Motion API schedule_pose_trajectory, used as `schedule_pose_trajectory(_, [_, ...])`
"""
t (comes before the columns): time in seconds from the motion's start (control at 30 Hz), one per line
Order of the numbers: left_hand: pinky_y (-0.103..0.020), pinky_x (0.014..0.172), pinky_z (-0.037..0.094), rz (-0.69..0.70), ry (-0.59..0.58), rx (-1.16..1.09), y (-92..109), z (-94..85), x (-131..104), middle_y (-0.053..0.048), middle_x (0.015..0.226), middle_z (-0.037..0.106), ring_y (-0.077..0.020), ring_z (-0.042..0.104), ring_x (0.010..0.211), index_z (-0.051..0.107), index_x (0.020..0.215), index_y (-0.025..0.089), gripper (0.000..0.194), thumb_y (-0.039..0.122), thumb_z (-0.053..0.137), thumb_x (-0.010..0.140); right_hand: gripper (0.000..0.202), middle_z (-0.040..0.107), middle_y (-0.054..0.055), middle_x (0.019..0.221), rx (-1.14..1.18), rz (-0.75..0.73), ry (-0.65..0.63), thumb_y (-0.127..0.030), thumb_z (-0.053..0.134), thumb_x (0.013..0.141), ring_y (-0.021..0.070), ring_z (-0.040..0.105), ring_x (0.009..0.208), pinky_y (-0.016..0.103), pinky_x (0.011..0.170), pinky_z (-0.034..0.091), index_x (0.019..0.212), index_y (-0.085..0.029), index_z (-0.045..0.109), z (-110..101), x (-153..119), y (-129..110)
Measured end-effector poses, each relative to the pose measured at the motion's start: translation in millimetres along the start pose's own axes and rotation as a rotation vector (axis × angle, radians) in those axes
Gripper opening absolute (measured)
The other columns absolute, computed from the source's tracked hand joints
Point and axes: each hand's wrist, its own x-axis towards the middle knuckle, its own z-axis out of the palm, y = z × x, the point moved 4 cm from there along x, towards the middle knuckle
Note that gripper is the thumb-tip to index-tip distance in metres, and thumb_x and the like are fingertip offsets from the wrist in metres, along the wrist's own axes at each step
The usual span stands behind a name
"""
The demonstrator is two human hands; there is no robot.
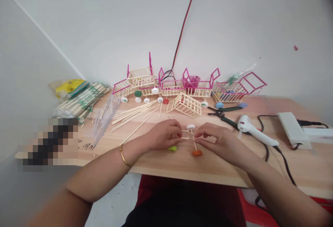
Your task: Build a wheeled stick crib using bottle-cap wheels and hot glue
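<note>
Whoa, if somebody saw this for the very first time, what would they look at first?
Probably the row of little stick models with bright pink edges, along the back of the table by the wall. Next might be the left hand and right hand, close together near the front, by a thin stick with a white cap and an orange cap. The white glue gun stands out on the right.

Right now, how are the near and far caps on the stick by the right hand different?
The near cap is orange; the far cap is white. The near cap is nearer the table edge, the far cap nearer the wall. Both sit on one thin stick.
</note>
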Motion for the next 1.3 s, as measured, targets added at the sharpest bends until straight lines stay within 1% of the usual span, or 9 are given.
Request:
schedule_pose_trajectory(0.2, [-0.027,0.078,0.046,0.006,-0.019,0.002,1.0,0.9,-0.3,-0.008,0.097,0.062,-0.0159,0.058,0.087,0.064,0.081,0.014,0.009,0.022,0.060,0.083,0.007,0.063,0.002,0.080,0.015,0.030,-0.030,-0.027,0.061,0.084,0.0156,0.059,0.073,0.028,0.067,0.047,0.081,-0.022,0.064,9.4,0.4,6.8])
schedule_pose_trajectory(0.37, [-0.027,0.077,0.046,0.000,-0.031,-0.002,0.6,1.3,0.1,-0.008,0.095,0.062,-0.0164,0.057,0.087,0.063,0.082,0.015,0.009,0.023,0.059,0.083,0.016,0.065,0.002,0.080,0.056,0.039,0.046,-0.033,0.063,0.082,0.0157,0.059,0.070,0.028,0.064,0.049,0.093,-0.021,0.064,12.9,-1.5,10.2])
schedule_pose_trajectory(0.5, [-0.028,0.077,0.047,-0.022,-0.026,-0.001,0.0,0.7,0.4,-0.009,0.096,0.062,-0.0169,0.058,0.086,0.063,0.085,0.015,0.010,0.024,0.061,0.082,0.018,0.064,0.002,0.079,0.130,0.054,0.091,-0.029,0.058,0.084,0.0155,0.060,0.071,0.028,0.066,0.052,0.100,-0.021,0.061,14.3,-3.2,15.5])
schedule_pose_trajectory(0.63, [-0.028,0.078,0.047,-0.016,-0.008,-0.023,-1.8,0.8,-0.1,-0.009,0.099,0.062,-0.0173,0.058,0.088,0.063,0.088,0.016,0.012,0.027,0.062,0.082,0.013,0.064,0.003,0.081,0.178,0.051,0.120,-0.028,0.055,0.086,0.0163,0.060,0.074,0.029,0.069,0.052,0.096,-0.021,0.059,15.4,-3.9,23.4])
schedule_pose_trajectory(0.83, [-0.028,0.079,0.047,0.000,0.011,-0.033,-2.5,0.5,0.1,-0.010,0.100,0.062,-0.0173,0.058,0.089,0.062,0.086,0.015,0.013,0.028,0.061,0.083,0.008,0.066,0.003,0.082,0.183,0.028,0.101,-0.027,0.055,0.086,0.0164,0.060,0.074,0.028,0.068,0.049,0.088,-0.021,0.060,20.5,-2.0,27.0])
schedule_pose_trajectory(0.9, [-0.028,0.079,0.047,0.010,0.036,-0.037,-1.4,-1.2,0.6,-0.010,0.099,0.062,-0.0171,0.059,0.089,0.061,0.086,0.015,0.013,0.027,0.061,0.083,0.009,0.067,0.004,0.083,0.167,0.041,0.139,-0.028,0.055,0.086,0.0169,0.060,0.075,0.029,0.068,0.048,0.088,-0.021,0.061,20.5,-1.3,26.9])
schedule_pose_trajectory(1.0, [-0.027,0.077,0.047,0.000,0.119,-0.040,0.1,-6.6,1.3,-0.009,0.097,0.062,-0.0156,0.059,0.085,0.060,0.081,0.014,0.014,0.027,0.058,0.086,0.012,0.067,0.004,0.081,0.139,0.068,0.206,-0.030,0.055,0.087,0.0171,0.060,0.073,0.029,0.066,0.047,0.086,-0.020,0.061,19.5,-0.7,25.8])
schedule_pose_trajectory(1.13, [-0.026,0.072,0.046,-0.044,0.254,-0.089,0.7,-15.8,1.5,-0.007,0.089,0.062,-0.0133,0.057,0.077,0.053,0.068,0.015,0.025,0.031,0.055,0.088,0.016,0.065,0.002,0.072,0.114,0.087,0.235,-0.034,0.055,0.087,0.0146,0.056,0.062,0.026,0.058,0.044,0.082,-0.020,0.061,18.9,-0.2,23.4])
schedule_pose_trajectory(1.3, [-0.025,0.065,0.042,-0.068,0.339,-0.129,0.4,-23.0,1.1,-0.004,0.075,0.060,-0.0114,0.054,0.068,0.049,0.063,0.016,0.032,0.031,0.050,0.091,0.022,0.063,0.001,0.067,0.078,0.107,0.276,-0.038,0.054,0.088,0.0143,0.053,0.059,0.026,0.054,0.042,0.077,-0.020,0.061,17.0,-0.6,24.4])
